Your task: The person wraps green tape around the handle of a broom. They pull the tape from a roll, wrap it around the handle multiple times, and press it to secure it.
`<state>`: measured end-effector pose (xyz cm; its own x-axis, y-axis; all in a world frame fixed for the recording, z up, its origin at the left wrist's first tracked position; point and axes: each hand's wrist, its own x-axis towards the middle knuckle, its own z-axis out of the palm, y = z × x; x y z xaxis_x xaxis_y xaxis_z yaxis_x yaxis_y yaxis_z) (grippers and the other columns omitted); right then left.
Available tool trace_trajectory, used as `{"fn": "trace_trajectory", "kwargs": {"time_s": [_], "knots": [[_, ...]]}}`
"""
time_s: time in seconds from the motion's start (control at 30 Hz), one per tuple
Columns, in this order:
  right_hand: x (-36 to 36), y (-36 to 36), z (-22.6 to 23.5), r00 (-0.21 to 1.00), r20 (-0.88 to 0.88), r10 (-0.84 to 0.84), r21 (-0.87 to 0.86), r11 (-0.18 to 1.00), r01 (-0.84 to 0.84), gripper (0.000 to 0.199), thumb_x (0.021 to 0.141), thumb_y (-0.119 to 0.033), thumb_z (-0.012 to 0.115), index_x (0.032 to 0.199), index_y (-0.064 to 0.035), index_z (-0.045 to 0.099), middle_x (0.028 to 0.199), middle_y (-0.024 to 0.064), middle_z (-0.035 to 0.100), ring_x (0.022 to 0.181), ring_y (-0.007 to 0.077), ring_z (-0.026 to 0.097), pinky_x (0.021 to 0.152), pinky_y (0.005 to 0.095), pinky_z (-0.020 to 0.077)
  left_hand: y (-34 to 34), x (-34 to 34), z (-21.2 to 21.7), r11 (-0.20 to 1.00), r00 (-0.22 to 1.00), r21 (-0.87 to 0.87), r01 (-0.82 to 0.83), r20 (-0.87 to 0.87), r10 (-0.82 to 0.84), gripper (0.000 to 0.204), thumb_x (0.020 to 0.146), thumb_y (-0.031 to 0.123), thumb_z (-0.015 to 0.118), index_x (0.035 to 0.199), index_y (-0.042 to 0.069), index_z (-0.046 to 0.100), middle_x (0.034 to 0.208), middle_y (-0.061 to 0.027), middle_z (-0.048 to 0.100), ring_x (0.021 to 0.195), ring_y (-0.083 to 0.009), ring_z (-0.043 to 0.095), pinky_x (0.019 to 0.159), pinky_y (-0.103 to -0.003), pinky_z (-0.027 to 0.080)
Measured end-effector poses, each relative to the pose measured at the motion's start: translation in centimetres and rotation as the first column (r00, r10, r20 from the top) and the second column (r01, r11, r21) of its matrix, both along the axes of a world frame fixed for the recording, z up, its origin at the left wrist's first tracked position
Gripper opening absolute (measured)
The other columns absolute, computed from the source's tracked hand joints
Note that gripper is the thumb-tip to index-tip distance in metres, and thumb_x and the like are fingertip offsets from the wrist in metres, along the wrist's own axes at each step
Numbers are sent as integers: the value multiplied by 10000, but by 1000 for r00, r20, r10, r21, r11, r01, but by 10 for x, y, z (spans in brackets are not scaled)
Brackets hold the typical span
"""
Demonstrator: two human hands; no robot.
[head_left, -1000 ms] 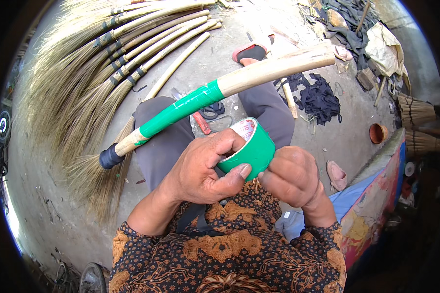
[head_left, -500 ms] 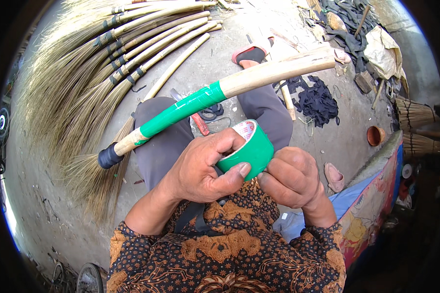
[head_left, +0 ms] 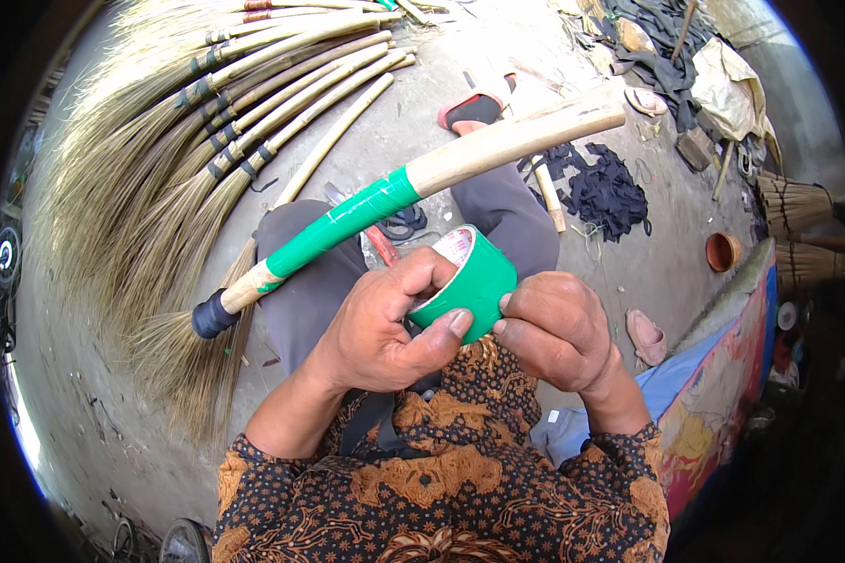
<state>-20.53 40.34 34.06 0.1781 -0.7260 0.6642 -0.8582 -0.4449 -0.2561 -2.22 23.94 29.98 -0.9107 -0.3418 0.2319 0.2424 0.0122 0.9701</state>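
Green tape roll (head_left: pixel 467 282), just one, is grasped by both hands: left hand (head_left: pixel 385 324) and right hand (head_left: pixel 556 328). One broom handle (head_left: pixel 413 183), partly green-wrapped, lies across the lap. About seven finished brooms (head_left: pixel 207 122) lie on the floor beyond, beside one sandal (head_left: pixel 474 108).

The left hand (head_left: pixel 385 328) gripped a roll of green tape (head_left: pixel 468 284), thumb pressed against its outer face and fingers curled over its rim. The right hand (head_left: pixel 559 330) touched the roll's right side with its fingertips. A broom handle (head_left: pixel 413 183) lay across the person's knees, partly wrapped in green tape, with a black cap at its lower left end. A row of finished brooms (head_left: pixel 207 141) lay on the concrete ground (head_left: pixel 103 441) to the left. A small brown pot (head_left: pixel 724 251) stood to the right.
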Motion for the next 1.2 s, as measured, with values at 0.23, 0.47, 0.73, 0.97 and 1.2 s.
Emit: {"fn": "trace_trajectory", "kwargs": {"time_s": [0.23, 0.47, 0.73, 0.97, 1.2], "knots": [[2, -3, 3, 998, -69, -12, -3, 1000, 12, 326, 775, -64, 807, 1084, -65, 705, 1075, 74, 664, 894, 241, 681, 750, 362, 618, -1, 0, 1, 1000, 1000, -9, -5, -9, 5, 178, 999, 167, 730, 1090, 53, 628, 897, -42, 645, 755, -135, 584, 700, -313, 491], [15, -2, -1, 646, 671, -364, 329, 927, 181, 97, 1033, -43, 701, 1112, 7, 724, 1073, 117, 686, 863, 165, 649, 737, 284, 531, 7, -10, -8, 962, 966, -145, -231, -154, 209, 212, 969, 81, 799, 1122, 61, 653, 1041, -94, 752, 915, -214, 699, 855, -359, 546], [24, -6, 1, 489, 740, -461, 441, 882, 164, 97, 989, -4, 744, 1070, 44, 762, 941, 45, 672, 733, 46, 578, 642, 221, 468, -1, -13, -5, 794, 953, -536, -288, -245, 181, 389, 861, 7, 841, 1228, 50, 719, 1218, -143, 784, 1161, -358, 745, 1047, -466, 535], [20, -6, -4, 532, 685, -498, 496, 854, 160, 109, 935, 27, 731, 1043, 34, 742, 897, 27, 636, 706, 37, 542, 615, 225, 458, -4, -13, -6, 695, 960, -666, -271, -240, 145, 481, 793, -17, 856, 1254, 51, 735, 1249, -164, 788, 1171, -352, 753, 1050, -471, 534], [22, -10, -16, 513, 726, -458, 440, 883, 165, 149, 955, -8, 733, 1097, 34, 719, 924, 47, 645, 704, 53, 543, 620, 248, 471, 7, -15, -10, 758, 943, -565, -328, -250, 221, 405, 761, -13, 871, 1138, 35, 732, 1158, -148, 782, 1115, -374, 752, 1029, -473, 545]]}}
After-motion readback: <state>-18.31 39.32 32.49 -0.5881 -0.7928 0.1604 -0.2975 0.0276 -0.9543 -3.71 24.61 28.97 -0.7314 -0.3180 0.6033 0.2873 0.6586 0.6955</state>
